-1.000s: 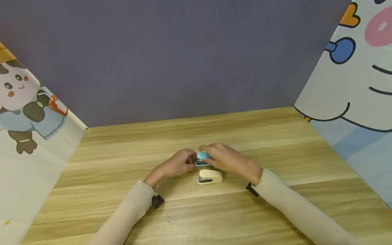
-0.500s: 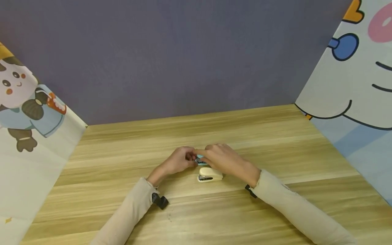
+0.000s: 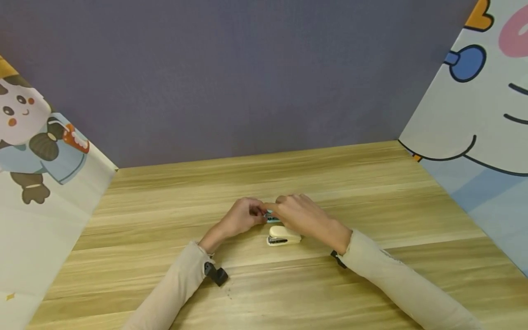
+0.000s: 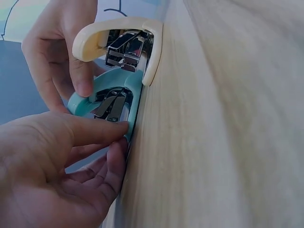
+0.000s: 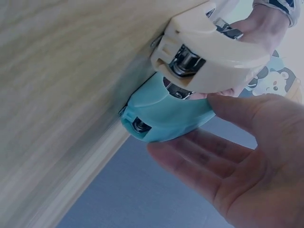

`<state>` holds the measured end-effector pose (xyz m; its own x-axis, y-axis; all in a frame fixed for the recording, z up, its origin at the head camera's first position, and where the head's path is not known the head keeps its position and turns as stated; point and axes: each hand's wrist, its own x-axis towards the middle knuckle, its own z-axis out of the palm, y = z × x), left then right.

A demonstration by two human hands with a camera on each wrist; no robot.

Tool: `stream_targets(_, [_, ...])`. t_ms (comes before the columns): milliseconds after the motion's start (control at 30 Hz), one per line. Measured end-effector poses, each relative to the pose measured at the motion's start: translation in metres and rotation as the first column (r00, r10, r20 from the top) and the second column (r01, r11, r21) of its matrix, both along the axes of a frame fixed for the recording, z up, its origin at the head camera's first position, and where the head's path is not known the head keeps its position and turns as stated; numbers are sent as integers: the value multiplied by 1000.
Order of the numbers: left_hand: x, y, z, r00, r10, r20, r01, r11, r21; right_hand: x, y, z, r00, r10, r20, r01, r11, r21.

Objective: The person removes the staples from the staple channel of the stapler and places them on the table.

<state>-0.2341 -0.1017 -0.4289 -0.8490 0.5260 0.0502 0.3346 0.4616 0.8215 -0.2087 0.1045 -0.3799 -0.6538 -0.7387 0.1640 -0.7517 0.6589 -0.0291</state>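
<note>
A light blue stapler [image 3: 272, 219] stands on the wooden table between my hands, partly hidden by them in the head view. My left hand [image 3: 239, 218] pinches the front end of its base, thumb on top, as the left wrist view shows. From the other side, my right hand [image 3: 307, 219] holds its upper arm, with the thumb on one side and fingers on the other. In the right wrist view the rear of the blue stapler [image 5: 166, 116] shows between thumb and fingers. Beside it, nearer to me, a cream stapler [image 3: 284, 235] stands untouched, facing the same way.
The wooden table [image 3: 173, 192] runs back to a dark grey wall panel [image 3: 247, 82]. White panels with cartoon prints stand at the left [image 3: 49, 220] and right [image 3: 437, 110]. A black wrist mount [image 3: 216, 275] sits on the left sleeve.
My right hand has slid left over the blue stapler and covers more of its top. My left fingers have closed in on its front end. The cream stapler stays put.
</note>
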Motion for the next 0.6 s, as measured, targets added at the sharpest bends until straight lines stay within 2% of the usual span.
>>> stream_targets(133, [-1,1,0,1000,5,-7,-5,1000,6,0,1,1,1000,13,-9,-13,1000,3])
stream_targets(433, [1,4,0,999,-8,-50,9,1000,13,2,1,-1,1000,-16,4,16,1000,6])
stream_targets(600, [2,3,1,1000,14,-24,-14,1000,4,1,2,0,998,-21,58,26,995,-94])
